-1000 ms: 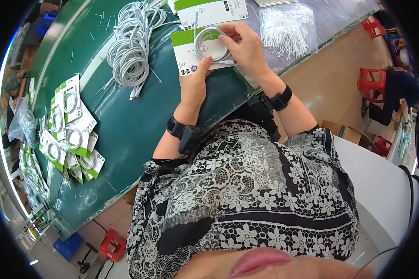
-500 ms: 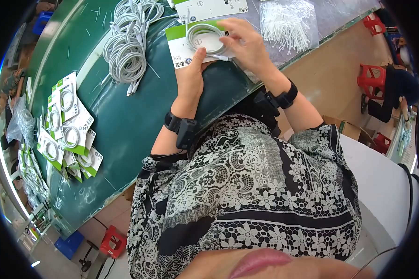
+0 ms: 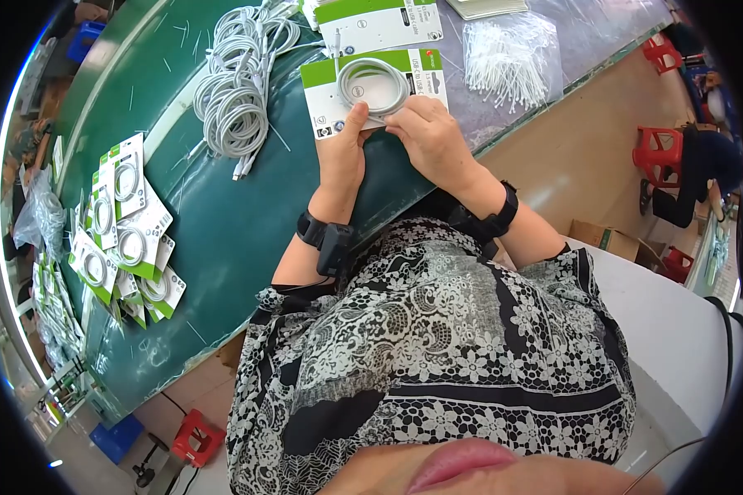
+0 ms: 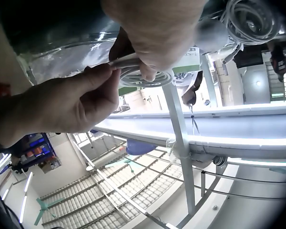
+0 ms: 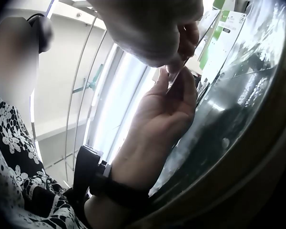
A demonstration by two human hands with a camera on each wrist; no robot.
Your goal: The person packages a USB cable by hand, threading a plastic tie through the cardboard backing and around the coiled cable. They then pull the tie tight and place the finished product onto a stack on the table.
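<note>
My left hand [image 3: 340, 157] holds a green and white cable card [image 3: 324, 99] by its lower edge. Its thumb presses on the front, at the bottom of a coiled grey-white cable [image 3: 403, 80]. One straight cable end stands up at the coil's left side, over the card. With thumb and fingertips, my right hand [image 3: 435, 142] pinches the cable at the lower right of the coil. The left wrist view shows that pinch closely, with the cable [image 4: 115, 63] between the fingertips. In the right wrist view the card is nearly edge-on between both hands.
A bundle of coiled cables [image 3: 235, 107] lies left of the hands. Further left is a pile of carded cables [image 3: 132, 243] on the green table [image 3: 215, 223]. More printed cards [image 3: 380, 26] lie ahead, beside a bag of white ties [image 3: 512, 62].
My right hand has moved from the coil's right side down to its lower right edge and pinches the cable there. The card's printed right side now shows. The left hand keeps its hold.
</note>
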